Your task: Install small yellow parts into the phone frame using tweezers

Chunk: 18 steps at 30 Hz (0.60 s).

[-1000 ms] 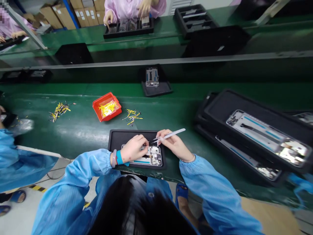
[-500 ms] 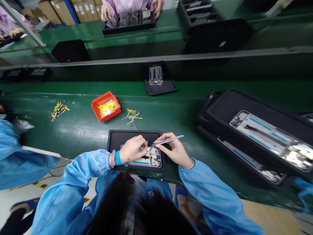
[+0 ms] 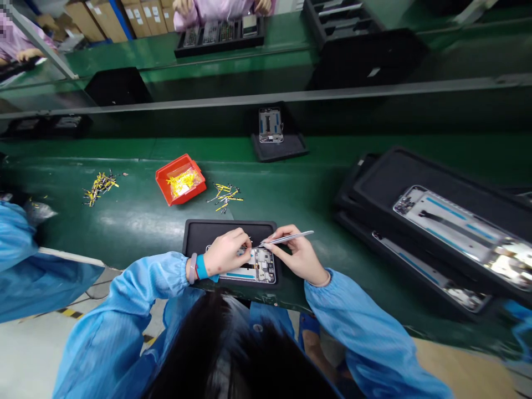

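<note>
A black tray (image 3: 216,231) lies at the near edge of the green bench, with an open phone frame (image 3: 260,269) in it. My left hand (image 3: 226,252) rests on the frame's left part, fingers pinched together over a small part that I cannot make out. My right hand (image 3: 295,255) grips metal tweezers (image 3: 286,238), whose tips point left at the frame's top edge, close to my left fingertips. Both arms wear blue sleeves, and a blue wristband sits on my left wrist.
A red bin (image 3: 180,180) of yellow parts stands behind the tray, with loose yellow-black parts (image 3: 226,197) beside it and another heap (image 3: 100,183) at left. Stacked black trays with phone frames (image 3: 453,221) fill the right. A tray with a frame (image 3: 272,133) sits on the belt. Another person's blue sleeve (image 3: 25,266) is at left.
The tweezers have tilted lower and their tips have come down to the frame's top edge. The tray on the belt has drifted right. My left hand has hardly moved.
</note>
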### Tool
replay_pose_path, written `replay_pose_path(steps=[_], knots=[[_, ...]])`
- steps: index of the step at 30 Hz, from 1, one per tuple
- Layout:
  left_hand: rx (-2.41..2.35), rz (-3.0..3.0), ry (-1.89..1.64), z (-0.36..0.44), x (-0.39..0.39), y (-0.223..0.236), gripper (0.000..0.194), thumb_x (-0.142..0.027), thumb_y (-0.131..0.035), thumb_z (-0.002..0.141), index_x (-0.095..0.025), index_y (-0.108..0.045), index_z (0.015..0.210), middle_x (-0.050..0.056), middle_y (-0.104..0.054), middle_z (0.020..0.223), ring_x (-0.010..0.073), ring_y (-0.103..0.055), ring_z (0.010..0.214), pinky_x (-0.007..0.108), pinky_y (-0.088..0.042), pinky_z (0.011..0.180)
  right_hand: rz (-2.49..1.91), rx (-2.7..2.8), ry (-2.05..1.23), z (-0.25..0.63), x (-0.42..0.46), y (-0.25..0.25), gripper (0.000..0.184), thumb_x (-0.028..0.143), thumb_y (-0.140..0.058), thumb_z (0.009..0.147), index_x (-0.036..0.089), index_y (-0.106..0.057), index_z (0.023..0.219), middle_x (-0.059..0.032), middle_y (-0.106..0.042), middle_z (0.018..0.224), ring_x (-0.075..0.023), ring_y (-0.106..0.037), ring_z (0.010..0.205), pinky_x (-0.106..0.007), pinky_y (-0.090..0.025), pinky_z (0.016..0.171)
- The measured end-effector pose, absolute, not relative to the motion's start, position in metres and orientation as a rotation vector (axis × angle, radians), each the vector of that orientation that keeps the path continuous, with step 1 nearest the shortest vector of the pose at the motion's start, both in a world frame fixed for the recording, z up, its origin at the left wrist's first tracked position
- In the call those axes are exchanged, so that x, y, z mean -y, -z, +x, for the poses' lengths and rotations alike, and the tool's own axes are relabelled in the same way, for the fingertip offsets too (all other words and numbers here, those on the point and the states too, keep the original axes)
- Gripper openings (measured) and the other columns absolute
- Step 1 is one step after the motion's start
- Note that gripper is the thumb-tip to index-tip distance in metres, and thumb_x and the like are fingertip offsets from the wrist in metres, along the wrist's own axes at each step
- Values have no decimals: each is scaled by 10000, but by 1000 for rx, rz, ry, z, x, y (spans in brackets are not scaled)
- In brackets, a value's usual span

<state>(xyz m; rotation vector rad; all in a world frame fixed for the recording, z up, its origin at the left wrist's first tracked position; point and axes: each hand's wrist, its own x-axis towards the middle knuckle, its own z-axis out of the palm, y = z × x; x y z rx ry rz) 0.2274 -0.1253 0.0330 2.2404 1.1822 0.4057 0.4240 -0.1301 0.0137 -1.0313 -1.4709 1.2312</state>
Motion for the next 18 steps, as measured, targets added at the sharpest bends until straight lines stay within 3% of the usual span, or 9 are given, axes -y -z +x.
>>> replay_pose_path(steps=[18], knots=[[-1189, 2276, -348, 227, 126, -34, 66, -139, -540, 818, -197, -531, 786, 5, -557, 811, 152, -579, 744, 238, -490, 695, -1001, 1493, -1230, 422, 132, -14, 301, 482, -656, 856, 242, -475, 831, -6, -614, 734, -205, -693, 696, -340, -579, 638]])
